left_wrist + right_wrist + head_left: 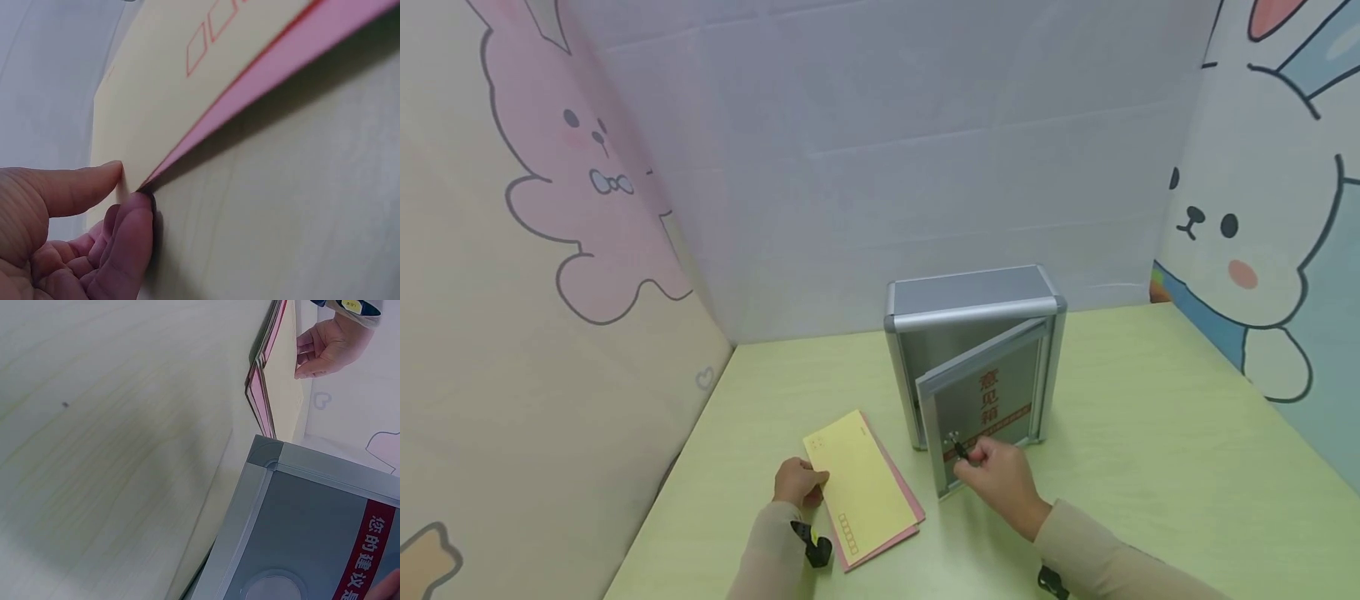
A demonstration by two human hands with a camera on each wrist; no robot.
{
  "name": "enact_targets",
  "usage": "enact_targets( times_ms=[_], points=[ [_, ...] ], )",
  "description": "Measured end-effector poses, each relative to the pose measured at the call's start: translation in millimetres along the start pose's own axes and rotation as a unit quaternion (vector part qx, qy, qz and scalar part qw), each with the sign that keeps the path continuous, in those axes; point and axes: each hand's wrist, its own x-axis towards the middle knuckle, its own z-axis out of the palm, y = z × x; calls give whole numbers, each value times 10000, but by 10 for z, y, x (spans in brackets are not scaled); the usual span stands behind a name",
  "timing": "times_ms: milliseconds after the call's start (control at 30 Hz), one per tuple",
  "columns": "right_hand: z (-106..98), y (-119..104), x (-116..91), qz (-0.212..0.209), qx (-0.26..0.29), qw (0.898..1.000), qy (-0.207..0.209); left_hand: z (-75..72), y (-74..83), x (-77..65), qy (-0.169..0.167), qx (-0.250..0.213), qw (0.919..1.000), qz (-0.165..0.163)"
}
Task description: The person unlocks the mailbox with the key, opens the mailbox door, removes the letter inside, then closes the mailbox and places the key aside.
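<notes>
My left hand (797, 482) holds the left edge of a small stack of envelopes, thumb on the yellow envelope (867, 492) on top and fingers at the edge below. A pink envelope (912, 510) sticks out from under it, and in the left wrist view a pink strip (269, 81) shows beneath the yellow paper. My right hand (1002, 485) pinches a small black key (961, 451) at the lock of a silver suggestion box (973, 292). The box's door (955, 400), with red lettering, stands ajar. In the right wrist view only a fingertip (386, 589) shows over the door.
The box stands upright on the pale yellow-green table (760, 392) near the back wall (850, 167). Side walls with cartoon rabbits rise at left and right. The envelopes lie left of the open door's lower corner.
</notes>
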Motion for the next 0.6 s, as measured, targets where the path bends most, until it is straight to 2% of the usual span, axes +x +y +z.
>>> enact_targets(
  times_ms=[133,267,467,600],
  points=[
    [-4,-14,-5,62,-22,10000,-29,-18,-2,9,-98,-159,9998,-113],
    [-12,-28,-7,119,-37,9999,-63,-104,27,20,-182,-232,9995,-123],
    [-8,-29,-8,121,-6,9999,-105,-269,160,-7,-150,-466,9988,89],
    [-1,-7,6,-38,-80,9999,-57,-276,266,-39,-256,-514,9980,263]
  ],
)
